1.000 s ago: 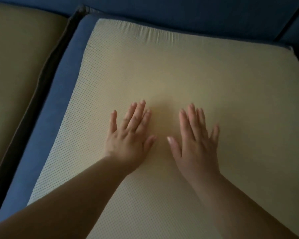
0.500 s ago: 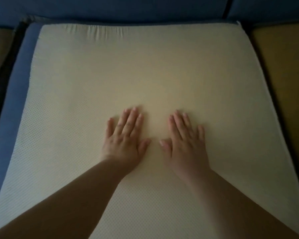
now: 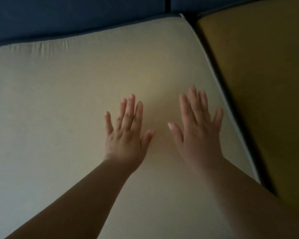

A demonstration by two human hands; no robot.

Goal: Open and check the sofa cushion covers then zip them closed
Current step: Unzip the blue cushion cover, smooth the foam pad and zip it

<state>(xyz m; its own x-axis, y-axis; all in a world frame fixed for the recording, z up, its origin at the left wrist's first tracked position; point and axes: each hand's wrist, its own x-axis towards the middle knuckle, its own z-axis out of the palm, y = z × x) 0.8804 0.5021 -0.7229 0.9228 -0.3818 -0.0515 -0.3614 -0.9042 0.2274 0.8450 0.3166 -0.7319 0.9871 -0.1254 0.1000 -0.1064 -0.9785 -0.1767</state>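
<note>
Left hand (image 3: 126, 135) and right hand (image 3: 198, 135) lie flat, fingers spread, holding nothing. They have shifted toward the pale cushion's (image 3: 59, 100) right edge (smoothing, probably). The cushion sits against the sofa's blue backrest (image 3: 76, 14) — no zip shows, so closing looks undone.

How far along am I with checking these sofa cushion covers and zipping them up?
Done: hard to say; no zip shows on the cream cushion, so open or closed cannot be told. In hand: left hand and right hand lie flat, fingers spread, on its cover, as if feeling it. Left: probably the mustard cushion beside it, untouched.
</note>
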